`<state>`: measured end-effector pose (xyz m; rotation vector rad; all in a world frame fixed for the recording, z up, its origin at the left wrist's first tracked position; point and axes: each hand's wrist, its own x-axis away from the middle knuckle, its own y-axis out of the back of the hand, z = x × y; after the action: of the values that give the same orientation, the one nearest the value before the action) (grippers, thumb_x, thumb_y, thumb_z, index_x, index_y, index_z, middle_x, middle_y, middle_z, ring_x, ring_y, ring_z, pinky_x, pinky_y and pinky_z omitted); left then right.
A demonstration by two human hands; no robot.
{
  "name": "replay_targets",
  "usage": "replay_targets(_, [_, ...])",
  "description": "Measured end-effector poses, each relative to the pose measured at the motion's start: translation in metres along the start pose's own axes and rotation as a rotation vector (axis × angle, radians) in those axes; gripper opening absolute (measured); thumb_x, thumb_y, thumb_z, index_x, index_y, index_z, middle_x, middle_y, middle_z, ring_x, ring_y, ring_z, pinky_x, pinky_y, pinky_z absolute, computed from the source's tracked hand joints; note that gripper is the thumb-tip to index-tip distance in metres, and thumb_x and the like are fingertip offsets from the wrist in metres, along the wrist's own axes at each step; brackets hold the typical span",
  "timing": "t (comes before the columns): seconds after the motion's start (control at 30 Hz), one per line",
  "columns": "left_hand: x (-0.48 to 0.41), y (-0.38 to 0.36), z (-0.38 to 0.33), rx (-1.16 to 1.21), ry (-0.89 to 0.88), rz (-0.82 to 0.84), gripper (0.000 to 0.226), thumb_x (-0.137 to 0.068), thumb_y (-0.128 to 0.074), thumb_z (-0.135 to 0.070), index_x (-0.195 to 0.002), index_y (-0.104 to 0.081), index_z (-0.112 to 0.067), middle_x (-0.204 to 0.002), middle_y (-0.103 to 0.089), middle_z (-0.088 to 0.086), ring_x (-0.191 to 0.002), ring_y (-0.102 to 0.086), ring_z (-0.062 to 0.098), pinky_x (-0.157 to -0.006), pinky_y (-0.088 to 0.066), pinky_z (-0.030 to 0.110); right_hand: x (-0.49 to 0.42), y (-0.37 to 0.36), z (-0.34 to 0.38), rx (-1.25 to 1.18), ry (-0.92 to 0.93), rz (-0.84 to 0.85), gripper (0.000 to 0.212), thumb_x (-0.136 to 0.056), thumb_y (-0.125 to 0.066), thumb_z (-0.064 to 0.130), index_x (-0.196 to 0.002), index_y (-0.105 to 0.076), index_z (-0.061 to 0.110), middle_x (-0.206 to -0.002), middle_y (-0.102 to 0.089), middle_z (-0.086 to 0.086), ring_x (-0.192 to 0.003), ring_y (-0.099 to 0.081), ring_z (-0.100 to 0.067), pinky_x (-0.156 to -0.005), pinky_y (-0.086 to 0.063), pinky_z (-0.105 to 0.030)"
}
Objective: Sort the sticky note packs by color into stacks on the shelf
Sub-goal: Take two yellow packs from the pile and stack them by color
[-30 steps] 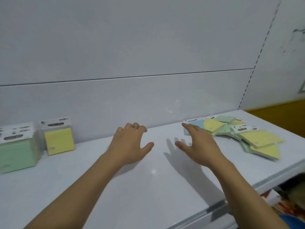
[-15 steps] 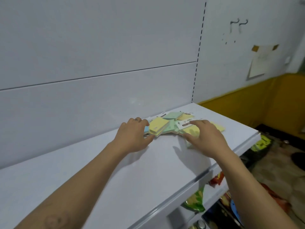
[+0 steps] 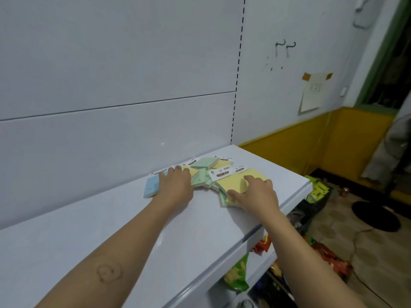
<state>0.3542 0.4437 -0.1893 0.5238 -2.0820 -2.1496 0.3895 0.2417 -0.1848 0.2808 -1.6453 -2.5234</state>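
Head view, read left to right from the yellow pack [image 3: 233, 182] that tops the pile [image 3: 201, 178] of sticky note packs at the right end of the white shelf [image 3: 111, 241]. Farthest left of it lies a blue pack [image 3: 151, 186], flat. Its white header card is turned toward the back panel [image 3: 111, 152], and its long axis runs from me to that panel, leaning a little right. Between the blue pack and the yellow pack my left hand [image 3: 176, 185] lies palm down on the pile, fingers nearly straight and reaching the header cards, holding nothing. Just behind and left of the yellow pack a green pack [image 3: 204, 162] sits on other yellow and green ones, turned cornerwise; the print on their cards is too small to read. The yellow pack itself lies flat with its header card on the far edge. The card reads "STICKY NOTE", the strip running left to right and rising slightly rightward. My right hand [image 3: 255, 195] grips this pack, thumb against its near left edge and fingers curled on its top face. Below the yellow pack, under the shelf, snack bags [image 3: 236, 274] show. Above and right of it a sheet of paper [image 3: 312, 92] is taped to the wall, its writing unreadable.
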Motion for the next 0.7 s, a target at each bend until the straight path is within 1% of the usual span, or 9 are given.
replay_targets(0.03, [-0.001,-0.002,-0.001,-0.005,-0.002,-0.026,0.029,-0.091,-0.049,-0.024,-0.119,-0.049,-0.015,-0.127,-0.048,0.009,-0.119,-0.043,0.028,-0.097,-0.031,0.044,-0.001,0.000,0.000,-0.021,-0.011,0.005,0.075,-0.083,-0.057,0.062,-0.142,-0.038,0.020,-0.135,-0.052,-0.005,-0.131,-0.032,-0.030,-0.094,-0.041,-0.042])
replay_targets(0.1, [-0.001,-0.004,-0.001,-0.029,-0.033,-0.071,0.027,-0.090,-0.050,-0.019,-0.116,-0.050,-0.017,-0.124,-0.049,0.007,-0.115,-0.045,0.027,-0.094,-0.031,0.043,-0.003,0.000,0.000,-0.064,-0.037,0.016,0.079,-0.081,-0.060,0.061,-0.144,-0.036,0.020,-0.136,-0.051,-0.006,-0.134,-0.028,-0.030,-0.092,-0.042,-0.041])
replay_targets(0.23, [0.001,-0.009,0.001,-0.068,-0.118,-0.167,0.023,-0.090,-0.044,-0.012,-0.111,-0.053,-0.017,-0.120,-0.053,0.006,-0.111,-0.047,0.027,-0.088,-0.030,0.040,-0.004,0.001,0.002,-0.091,-0.065,0.035,0.075,-0.079,-0.064,0.060,-0.135,-0.043,0.015,-0.131,-0.049,-0.008,-0.131,-0.028,-0.030,-0.086,-0.041,-0.039])
replay_targets(0.4, [0.005,-0.015,0.002,0.027,-0.153,-0.186,0.030,-0.089,-0.043,-0.007,-0.116,-0.054,-0.012,-0.124,-0.052,0.010,-0.113,-0.046,0.029,-0.085,-0.033,0.038,-0.010,0.003,0.001,-0.090,-0.109,0.051,0.080,-0.075,-0.068,0.062,-0.134,-0.043,0.012,-0.135,-0.045,-0.010,-0.133,-0.027,-0.031,-0.093,-0.040,-0.040])
replay_targets(0.5, [0.007,-0.016,0.010,0.186,-0.144,-0.180,0.030,-0.090,-0.048,-0.014,-0.121,-0.052,-0.014,-0.124,-0.050,0.006,-0.110,-0.046,0.026,-0.085,-0.038,0.035,-0.012,0.003,0.001,-0.062,-0.123,0.058,0.081,-0.073,-0.068,0.065,-0.131,-0.045,0.012,-0.136,-0.044,-0.012,-0.131,-0.030,-0.033,-0.095,-0.038,-0.040])
replay_targets(0.53, [0.007,-0.016,0.012,0.187,-0.149,-0.172,0.032,-0.091,-0.050,-0.020,-0.122,-0.050,-0.015,-0.124,-0.050,0.005,-0.110,-0.046,0.026,-0.087,-0.038,0.035,-0.013,0.003,0.001,-0.064,-0.131,0.063,0.081,-0.073,-0.068,0.065,-0.129,-0.047,0.012,-0.136,-0.044,-0.012,-0.130,-0.032,-0.032,-0.095,-0.038,-0.040])
replay_targets(0.63, [0.003,-0.014,0.014,0.000,-0.126,-0.158,0.044,-0.093,-0.045,-0.039,-0.130,-0.042,-0.015,-0.127,-0.048,0.008,-0.114,-0.044,0.028,-0.092,-0.033,0.039,-0.013,0.005,0.002,-0.062,-0.159,0.075,0.081,-0.071,-0.069,0.066,-0.128,-0.048,0.012,-0.136,-0.044,-0.011,-0.127,-0.036,-0.031,-0.094,-0.038,-0.039])
replay_targets(0.67, [0.002,-0.013,0.013,-0.050,-0.110,-0.144,0.044,-0.094,-0.042,-0.041,-0.130,-0.042,-0.015,-0.129,-0.049,0.008,-0.115,-0.044,0.028,-0.093,-0.032,0.040,-0.013,0.005,0.002,-0.060,-0.164,0.076,0.081,-0.070,-0.070,0.066,-0.128,-0.048,0.012,-0.136,-0.044,-0.011,-0.127,-0.036,-0.031,-0.094,-0.038,-0.038])
replay_targets(0.7, [0.001,-0.013,0.012,-0.087,-0.112,-0.133,0.040,-0.096,-0.038,-0.039,-0.127,-0.044,-0.015,-0.128,-0.051,0.008,-0.114,-0.046,0.028,-0.093,-0.031,0.041,-0.014,0.006,0.002,-0.061,-0.167,0.075,0.081,-0.069,-0.070,0.066,-0.127,-0.048,0.013,-0.135,-0.045,-0.010,-0.126,-0.036,-0.031,-0.093,-0.038,-0.038])
